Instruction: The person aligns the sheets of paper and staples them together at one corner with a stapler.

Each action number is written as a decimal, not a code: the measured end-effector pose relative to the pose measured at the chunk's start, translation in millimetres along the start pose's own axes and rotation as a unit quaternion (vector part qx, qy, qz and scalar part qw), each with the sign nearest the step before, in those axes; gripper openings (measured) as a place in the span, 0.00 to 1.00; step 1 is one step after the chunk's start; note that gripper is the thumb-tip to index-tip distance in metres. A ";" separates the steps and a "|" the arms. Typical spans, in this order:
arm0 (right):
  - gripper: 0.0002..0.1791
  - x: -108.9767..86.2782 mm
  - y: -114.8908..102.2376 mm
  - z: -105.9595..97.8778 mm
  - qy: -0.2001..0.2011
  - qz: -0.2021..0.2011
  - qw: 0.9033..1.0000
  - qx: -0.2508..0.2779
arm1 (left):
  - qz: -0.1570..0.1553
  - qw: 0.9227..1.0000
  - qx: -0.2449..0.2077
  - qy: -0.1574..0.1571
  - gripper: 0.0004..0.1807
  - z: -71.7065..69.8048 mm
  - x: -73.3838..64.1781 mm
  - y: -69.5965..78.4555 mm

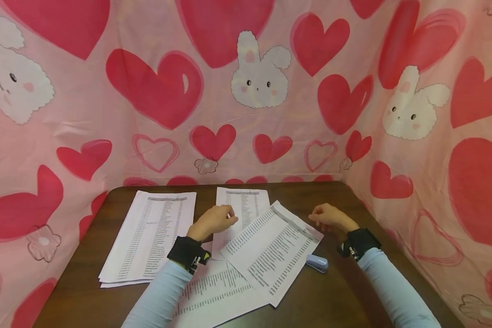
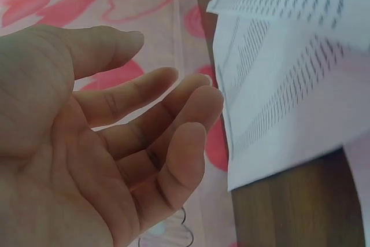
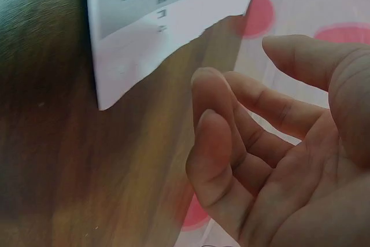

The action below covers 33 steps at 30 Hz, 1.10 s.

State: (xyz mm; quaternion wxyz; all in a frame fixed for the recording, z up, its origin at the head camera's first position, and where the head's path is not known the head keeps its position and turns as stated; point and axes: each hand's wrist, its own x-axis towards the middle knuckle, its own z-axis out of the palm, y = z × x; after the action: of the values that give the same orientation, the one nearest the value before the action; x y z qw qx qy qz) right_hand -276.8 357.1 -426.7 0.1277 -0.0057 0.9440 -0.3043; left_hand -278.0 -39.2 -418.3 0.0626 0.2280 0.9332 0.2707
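Note:
My left hand (image 1: 215,221) hovers over the printed sheets, its fingers loosely bent with nothing between them. In the left wrist view the palm (image 2: 87,160) is bare and the papers lie beyond the fingertips. On the other side, my right hand (image 1: 328,217) is beside the upper right corner of a tilted printed sheet (image 1: 270,248). The right wrist view shows that sheet's corner (image 3: 127,56) apart from the relaxed fingers (image 3: 211,148). A second sheet (image 1: 250,200) lies partly under the tilted one, and more paper (image 1: 221,305) lies nearer me, partly hidden by my left arm.
A stack of printed sheets (image 1: 156,241) lies at the left of the brown wooden table (image 1: 311,300). A small light-blue stapler (image 1: 317,263) stands by the tilted sheet's right edge. A pink cloth with hearts and rabbits (image 1: 221,114) surrounds the table's back and sides.

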 end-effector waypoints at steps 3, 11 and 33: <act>0.12 -1.6 1.6 3.2 0.002 0.013 1.000 -0.012 | 0.006 1.000 -0.002 -0.003 0.12 4.8 2.0 2.2; 0.13 -7.9 13.2 11.3 0.021 0.038 0.998 -0.035 | -0.028 0.999 0.005 -0.029 0.13 22.0 9.8 5.2; 0.15 -10.9 32.4 29.0 0.046 0.047 0.997 -0.030 | -0.073 0.996 0.028 -0.051 0.11 53.8 14.9 0.3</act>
State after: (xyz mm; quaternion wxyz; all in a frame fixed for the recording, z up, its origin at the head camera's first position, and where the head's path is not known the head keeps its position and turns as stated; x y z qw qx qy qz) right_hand -257.1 367.8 -465.4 0.0983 0.0491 0.9566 -0.2697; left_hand -278.2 -6.4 -463.4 0.1236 0.1743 0.9502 0.2267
